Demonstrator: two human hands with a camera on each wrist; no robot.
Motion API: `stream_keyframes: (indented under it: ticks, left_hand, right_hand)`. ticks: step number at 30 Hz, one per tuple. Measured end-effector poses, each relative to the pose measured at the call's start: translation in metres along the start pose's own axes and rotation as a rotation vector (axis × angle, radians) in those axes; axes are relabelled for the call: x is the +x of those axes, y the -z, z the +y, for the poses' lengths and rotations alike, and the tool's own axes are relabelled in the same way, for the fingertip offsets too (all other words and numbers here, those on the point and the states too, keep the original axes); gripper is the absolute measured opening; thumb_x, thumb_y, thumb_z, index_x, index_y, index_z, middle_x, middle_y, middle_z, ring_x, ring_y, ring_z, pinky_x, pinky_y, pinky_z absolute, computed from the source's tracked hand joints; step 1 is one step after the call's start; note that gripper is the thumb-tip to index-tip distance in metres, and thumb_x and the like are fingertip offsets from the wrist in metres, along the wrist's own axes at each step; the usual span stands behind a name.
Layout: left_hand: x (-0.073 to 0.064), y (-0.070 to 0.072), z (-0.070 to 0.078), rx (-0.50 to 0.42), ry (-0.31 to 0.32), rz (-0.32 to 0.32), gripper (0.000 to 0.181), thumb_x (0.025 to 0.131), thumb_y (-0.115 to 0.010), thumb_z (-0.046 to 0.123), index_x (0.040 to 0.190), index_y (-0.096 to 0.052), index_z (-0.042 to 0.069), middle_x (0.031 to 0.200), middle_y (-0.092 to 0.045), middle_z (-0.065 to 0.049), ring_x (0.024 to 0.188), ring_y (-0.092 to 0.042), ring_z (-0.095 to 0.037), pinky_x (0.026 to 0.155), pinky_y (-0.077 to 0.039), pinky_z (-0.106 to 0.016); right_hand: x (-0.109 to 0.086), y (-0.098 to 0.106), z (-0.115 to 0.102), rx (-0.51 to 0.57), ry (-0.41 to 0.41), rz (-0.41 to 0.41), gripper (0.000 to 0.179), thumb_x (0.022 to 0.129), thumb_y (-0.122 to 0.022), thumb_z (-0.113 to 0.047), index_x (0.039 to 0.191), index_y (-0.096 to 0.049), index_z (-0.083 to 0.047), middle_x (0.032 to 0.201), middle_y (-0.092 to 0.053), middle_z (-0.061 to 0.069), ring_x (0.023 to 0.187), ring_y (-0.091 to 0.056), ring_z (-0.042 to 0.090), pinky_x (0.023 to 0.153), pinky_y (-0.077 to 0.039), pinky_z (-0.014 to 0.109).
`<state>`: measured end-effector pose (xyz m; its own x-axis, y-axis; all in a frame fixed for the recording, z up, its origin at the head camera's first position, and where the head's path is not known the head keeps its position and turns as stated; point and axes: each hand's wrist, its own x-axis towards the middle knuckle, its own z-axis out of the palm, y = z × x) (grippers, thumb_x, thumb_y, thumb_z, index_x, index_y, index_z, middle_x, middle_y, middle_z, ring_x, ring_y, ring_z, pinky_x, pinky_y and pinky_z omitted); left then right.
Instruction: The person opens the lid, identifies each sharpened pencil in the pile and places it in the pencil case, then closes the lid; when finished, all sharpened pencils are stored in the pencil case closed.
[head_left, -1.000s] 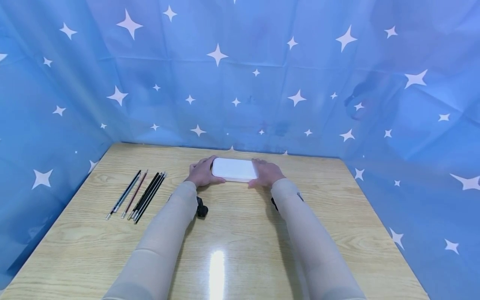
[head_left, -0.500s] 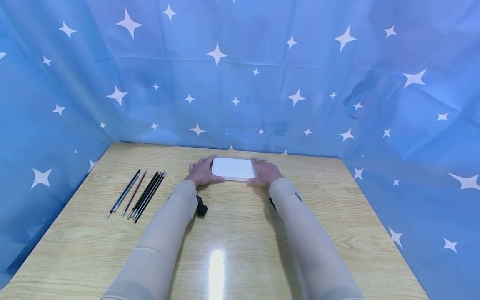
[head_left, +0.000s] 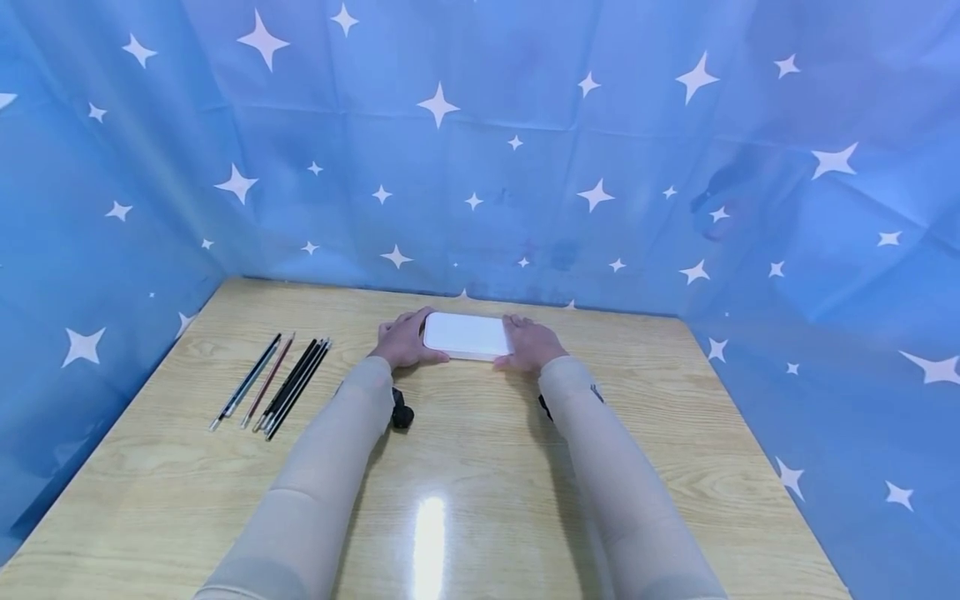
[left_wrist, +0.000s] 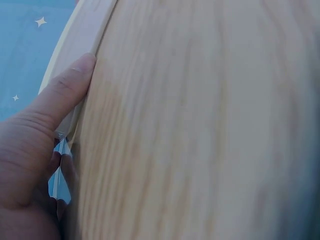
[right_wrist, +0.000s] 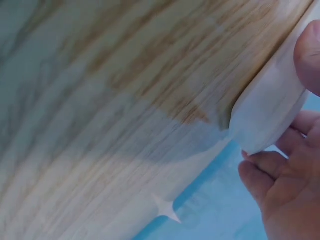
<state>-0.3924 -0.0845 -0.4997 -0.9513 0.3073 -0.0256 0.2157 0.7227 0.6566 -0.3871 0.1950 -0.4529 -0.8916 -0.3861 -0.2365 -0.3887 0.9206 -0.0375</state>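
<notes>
A white rectangular box with rounded corners (head_left: 467,335) lies flat near the back edge of the table, its long side running left to right. My left hand (head_left: 405,340) grips its left end, the thumb along the front side and the fingers round the back. At the opposite end my right hand (head_left: 529,345) holds it the same way. In the left wrist view the left thumb (left_wrist: 70,85) presses the side of the box (left_wrist: 82,37), low by the tabletop. The right wrist view shows the right fingers (right_wrist: 270,165) at the rounded end of the box (right_wrist: 270,107).
Several pencils (head_left: 296,387), mostly dark with one reddish, lie side by side on the left of the wooden table (head_left: 480,467). A blue curtain with white stars (head_left: 480,167) hangs behind the table and along both sides. A small black device (head_left: 402,414) shows under the left wrist.
The head view has shifted very slightly. Both hands stay on the ends of the white box, and the box and pencils keep their places.
</notes>
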Motion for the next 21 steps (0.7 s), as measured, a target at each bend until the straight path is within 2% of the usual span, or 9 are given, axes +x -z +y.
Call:
stream_keyframes:
  ticks: [11,16,21]
  left_hand:
    - [-0.0021,0.0014,0.0021,-0.004,0.000,0.001,0.103,0.074,-0.087,0.056,0.157,-0.034,0.026,0.151,-0.047,-0.005,0.141,-0.034,-0.032,0.108,-0.018,-0.053]
    - [-0.0018,0.0020,0.0011,-0.020,0.005,-0.008,0.102,0.074,-0.087,0.056,0.156,-0.034,0.027,0.151,-0.047,-0.005,0.141,-0.033,-0.032,0.108,-0.018,-0.053]
    - [-0.0007,0.0009,0.0009,-0.016,0.016,-0.010,0.102,0.074,-0.087,0.056,0.156,-0.034,0.028,0.151,-0.046,-0.004,0.141,-0.032,-0.032,0.108,-0.018,-0.053]
  right_hand:
    - [0.0014,0.0002,0.0013,-0.020,0.010,0.002,0.104,0.091,-0.068,-0.058,0.160,-0.017,0.001,0.165,-0.022,0.020,0.152,-0.023,0.035,0.121,-0.024,0.048]
    - [0.0056,-0.0021,0.0036,-0.008,0.013,0.000,0.101,0.094,-0.067,-0.056,0.160,-0.016,0.001,0.166,-0.021,0.020,0.151,-0.023,0.036,0.121,-0.024,0.048]
    - [0.0052,0.0013,0.0065,0.008,0.025,-0.038,0.092,0.100,-0.059,-0.053,0.161,-0.014,0.000,0.166,-0.019,0.020,0.152,-0.022,0.036,0.122,-0.022,0.048]
